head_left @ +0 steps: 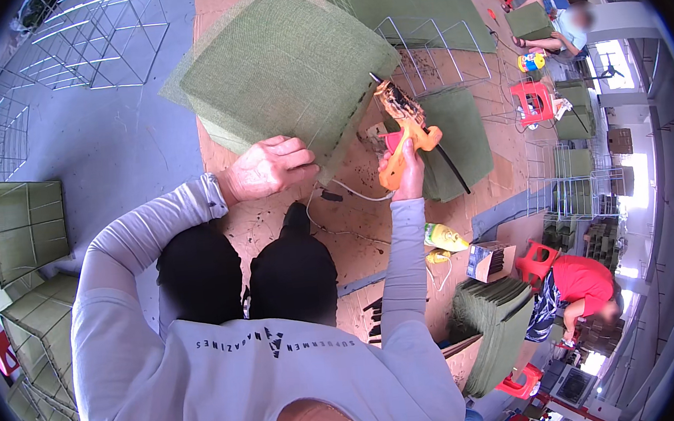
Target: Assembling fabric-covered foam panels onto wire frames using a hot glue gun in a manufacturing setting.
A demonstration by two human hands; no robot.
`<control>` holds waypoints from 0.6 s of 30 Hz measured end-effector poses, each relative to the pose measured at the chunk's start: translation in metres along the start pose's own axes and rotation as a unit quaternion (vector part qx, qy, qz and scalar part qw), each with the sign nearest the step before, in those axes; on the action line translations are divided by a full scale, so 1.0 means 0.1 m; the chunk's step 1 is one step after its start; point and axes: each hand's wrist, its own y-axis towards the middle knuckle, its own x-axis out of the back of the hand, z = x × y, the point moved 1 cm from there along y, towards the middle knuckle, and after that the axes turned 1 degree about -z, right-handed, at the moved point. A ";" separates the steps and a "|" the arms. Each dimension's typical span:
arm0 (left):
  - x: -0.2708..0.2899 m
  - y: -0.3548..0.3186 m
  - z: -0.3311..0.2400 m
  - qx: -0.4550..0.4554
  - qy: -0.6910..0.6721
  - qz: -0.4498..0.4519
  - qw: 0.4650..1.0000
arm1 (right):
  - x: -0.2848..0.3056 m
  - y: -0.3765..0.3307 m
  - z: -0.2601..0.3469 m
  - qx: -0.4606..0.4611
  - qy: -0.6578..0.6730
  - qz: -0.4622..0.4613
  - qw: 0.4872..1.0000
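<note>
A square of green mesh fabric (276,63) lies in front of me, with a row of dark spots along its right edge. My left hand (273,168) rests at its near corner, fingers curled and pinching the edge. In my right hand (409,174) is an orange hot glue gun (399,165), upright beside the fabric's right edge. Its front end is wrapped and stained dark, and the thin metal tip points away from me. A black glue stick (454,170) sticks out of its back. A white cord (364,196) trails from the gun towards my knees.
More green sheets (416,11) are stacked beyond, with a wire frame (439,49) near them. On the right stand a yellow bottle (445,237), a box of dark sticks (490,262) and a green stack (496,333). Covered frames (22,230) stand left. Two people work at right.
</note>
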 end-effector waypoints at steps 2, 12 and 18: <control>0.00 -0.01 -0.01 0.001 -0.001 0.000 1.000 | 0.01 0.12 0.02 -0.004 0.003 -0.007 1.000; 0.01 0.00 -0.02 -0.002 0.000 -0.003 1.000 | 0.08 0.61 0.11 -0.001 0.026 -0.027 0.999; 0.02 0.01 -0.03 -0.001 0.004 -0.005 1.000 | 0.08 0.70 0.12 -0.007 0.045 -0.011 0.999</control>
